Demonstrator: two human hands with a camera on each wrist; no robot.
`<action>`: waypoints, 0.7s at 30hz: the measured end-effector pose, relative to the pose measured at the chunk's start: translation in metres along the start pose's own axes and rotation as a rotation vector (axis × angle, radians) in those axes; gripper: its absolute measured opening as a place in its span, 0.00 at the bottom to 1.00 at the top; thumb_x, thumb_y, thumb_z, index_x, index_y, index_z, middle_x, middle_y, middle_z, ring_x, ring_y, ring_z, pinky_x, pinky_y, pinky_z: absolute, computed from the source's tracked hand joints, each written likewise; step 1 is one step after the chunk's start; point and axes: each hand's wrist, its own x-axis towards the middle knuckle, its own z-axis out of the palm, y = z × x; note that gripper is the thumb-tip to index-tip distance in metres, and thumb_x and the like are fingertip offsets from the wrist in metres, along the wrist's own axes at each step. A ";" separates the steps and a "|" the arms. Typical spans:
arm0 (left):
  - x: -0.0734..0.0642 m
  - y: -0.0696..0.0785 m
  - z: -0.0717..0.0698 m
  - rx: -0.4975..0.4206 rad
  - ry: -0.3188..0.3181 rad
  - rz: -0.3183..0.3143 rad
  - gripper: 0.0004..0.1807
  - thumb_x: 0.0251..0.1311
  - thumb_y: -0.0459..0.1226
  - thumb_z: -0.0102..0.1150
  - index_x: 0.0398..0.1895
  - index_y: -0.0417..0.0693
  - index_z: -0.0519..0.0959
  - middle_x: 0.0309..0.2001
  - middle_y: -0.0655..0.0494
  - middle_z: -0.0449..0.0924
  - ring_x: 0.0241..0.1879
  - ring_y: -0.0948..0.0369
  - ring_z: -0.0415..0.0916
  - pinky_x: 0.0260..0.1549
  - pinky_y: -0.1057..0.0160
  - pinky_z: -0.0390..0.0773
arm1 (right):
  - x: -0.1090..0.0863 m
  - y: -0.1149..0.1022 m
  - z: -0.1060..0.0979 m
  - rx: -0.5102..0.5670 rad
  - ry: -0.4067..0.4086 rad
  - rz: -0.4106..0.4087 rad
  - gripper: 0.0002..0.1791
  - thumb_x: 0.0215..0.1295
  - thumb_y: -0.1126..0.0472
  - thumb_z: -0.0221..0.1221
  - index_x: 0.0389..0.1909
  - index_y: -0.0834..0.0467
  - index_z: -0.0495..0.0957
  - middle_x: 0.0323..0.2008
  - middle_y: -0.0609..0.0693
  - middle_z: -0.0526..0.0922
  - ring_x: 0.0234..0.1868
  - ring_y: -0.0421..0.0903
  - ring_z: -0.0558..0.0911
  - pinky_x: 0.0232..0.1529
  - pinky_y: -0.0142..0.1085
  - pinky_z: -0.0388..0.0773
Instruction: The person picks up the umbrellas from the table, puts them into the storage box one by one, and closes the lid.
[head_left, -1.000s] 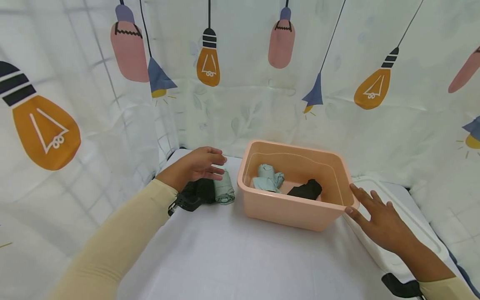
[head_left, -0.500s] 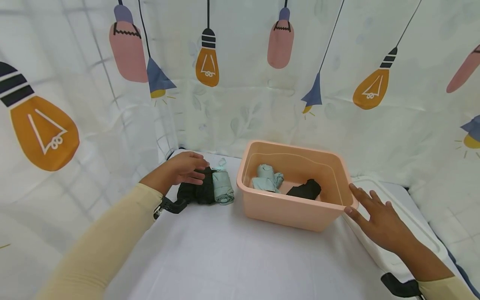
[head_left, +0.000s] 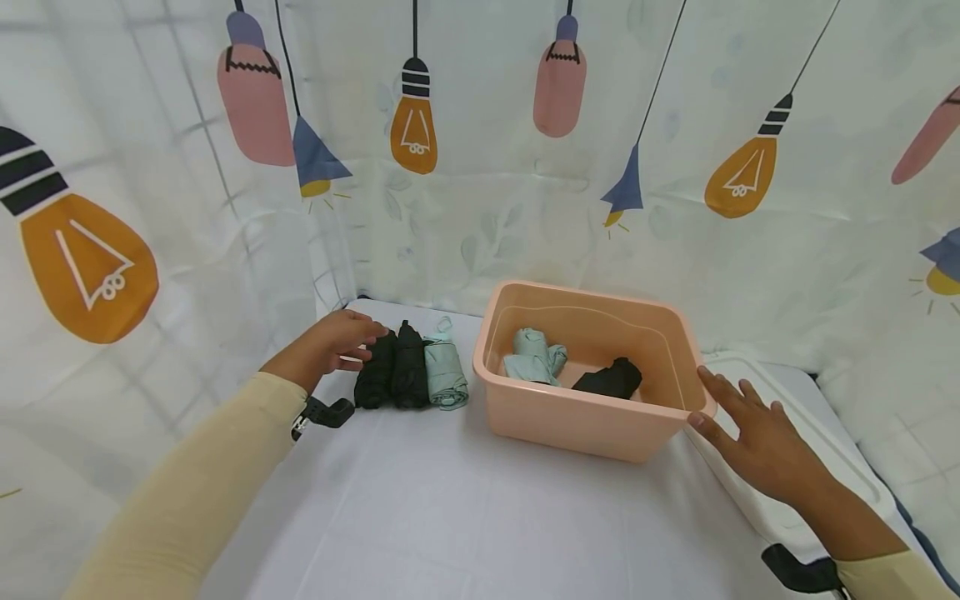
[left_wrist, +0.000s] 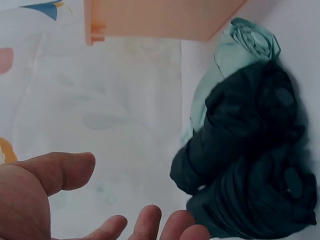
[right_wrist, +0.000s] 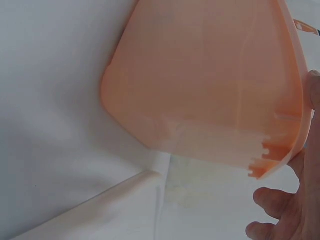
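Black cloth rolls (head_left: 410, 368) lay uncovered, outside the peach tub (head_left: 570, 427).
Left hand (head_left: 339, 342), relaxed, empty, had drawn aside; right hand (head_left: 767, 454), spread, touched the tub.

Three rolls (head_left: 410, 371) lie side by side on the bench (head_left: 465, 508), left of the tub (head_left: 577, 429). Bundles (head_left: 611, 381) lie inside it. A panel (head_left: 810, 450) lies to its right; a curtain (head_left: 487, 92) hangs behind.

Left grip (head_left: 339, 339) relaxed; right grip (head_left: 763, 446) splayed
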 end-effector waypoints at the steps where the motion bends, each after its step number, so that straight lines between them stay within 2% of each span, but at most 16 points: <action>1: 0.001 -0.002 -0.002 -0.001 0.004 -0.005 0.42 0.73 0.42 0.55 0.81 0.37 0.45 0.76 0.32 0.55 0.71 0.36 0.61 0.65 0.42 0.68 | 0.000 0.000 0.000 -0.001 0.000 0.000 0.42 0.79 0.37 0.47 0.84 0.45 0.41 0.75 0.71 0.56 0.75 0.77 0.45 0.66 0.76 0.33; 4: 0.002 -0.007 -0.008 0.010 0.012 -0.025 0.42 0.74 0.43 0.53 0.80 0.36 0.45 0.76 0.31 0.53 0.71 0.36 0.60 0.65 0.41 0.68 | 0.000 0.000 0.000 -0.003 -0.002 0.004 0.42 0.79 0.36 0.47 0.84 0.45 0.41 0.75 0.71 0.56 0.75 0.77 0.45 0.66 0.76 0.33; 8: 0.005 -0.015 -0.014 0.017 0.040 -0.084 0.40 0.75 0.44 0.51 0.79 0.34 0.46 0.77 0.31 0.52 0.71 0.36 0.60 0.65 0.42 0.69 | 0.000 0.000 0.000 -0.005 -0.009 0.009 0.42 0.79 0.36 0.47 0.84 0.44 0.40 0.76 0.71 0.55 0.75 0.77 0.45 0.66 0.76 0.34; 13: 0.015 -0.030 -0.018 -0.006 0.054 -0.155 0.42 0.75 0.44 0.49 0.80 0.32 0.43 0.77 0.30 0.51 0.71 0.36 0.60 0.64 0.42 0.71 | 0.000 0.000 0.000 -0.003 -0.008 0.006 0.42 0.79 0.36 0.47 0.84 0.45 0.41 0.76 0.71 0.55 0.75 0.77 0.45 0.66 0.76 0.34; 18: 0.023 -0.043 -0.017 -0.043 0.049 -0.200 0.43 0.75 0.45 0.48 0.80 0.31 0.41 0.77 0.30 0.51 0.71 0.35 0.59 0.62 0.42 0.73 | 0.000 -0.001 0.000 -0.002 -0.008 0.005 0.42 0.79 0.37 0.47 0.84 0.44 0.40 0.76 0.71 0.55 0.75 0.77 0.44 0.66 0.76 0.33; 21: 0.026 -0.047 -0.014 -0.098 0.058 -0.216 0.42 0.76 0.45 0.48 0.81 0.34 0.42 0.76 0.29 0.52 0.70 0.35 0.61 0.60 0.43 0.75 | -0.001 -0.001 0.000 0.004 -0.005 0.002 0.42 0.79 0.37 0.47 0.84 0.44 0.41 0.76 0.71 0.55 0.75 0.77 0.45 0.66 0.76 0.32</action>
